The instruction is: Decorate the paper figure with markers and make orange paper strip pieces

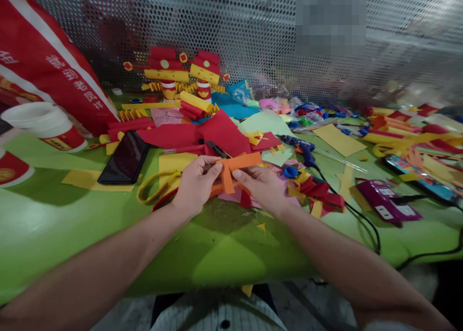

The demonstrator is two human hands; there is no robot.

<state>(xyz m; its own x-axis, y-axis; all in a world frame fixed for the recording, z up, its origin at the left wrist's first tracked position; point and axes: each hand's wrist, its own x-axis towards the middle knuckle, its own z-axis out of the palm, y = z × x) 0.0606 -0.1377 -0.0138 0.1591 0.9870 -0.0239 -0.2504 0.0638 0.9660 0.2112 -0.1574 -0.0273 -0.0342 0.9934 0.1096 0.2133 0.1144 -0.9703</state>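
Observation:
Between both hands is an orange paper strip (pixel 227 176), with one length hanging down and another reaching right. My left hand (pixel 196 181) pinches it near the bend. My right hand (pixel 261 184) grips the right-hand length between thumb and fingers. Just behind the hands lie a dark-bladed tool (pixel 216 149) and a red paper sheet (pixel 224 133). Scissors with yellow and red handles (pixel 144 189) rest left of my left hand, their blades hidden. Scraps of red and yellow paper (pixel 320 191) lie right of my right hand.
At left are a black phone (pixel 125 160) and paper cups (pixel 54 128). Paper figures (pixel 168 75) stand at the back. A blue glue gun (pixel 302 148) trails a cord at right, near a purple box (pixel 387 201). A perforated metal panel (pixel 253 27) rises behind the green table (pixel 231 258).

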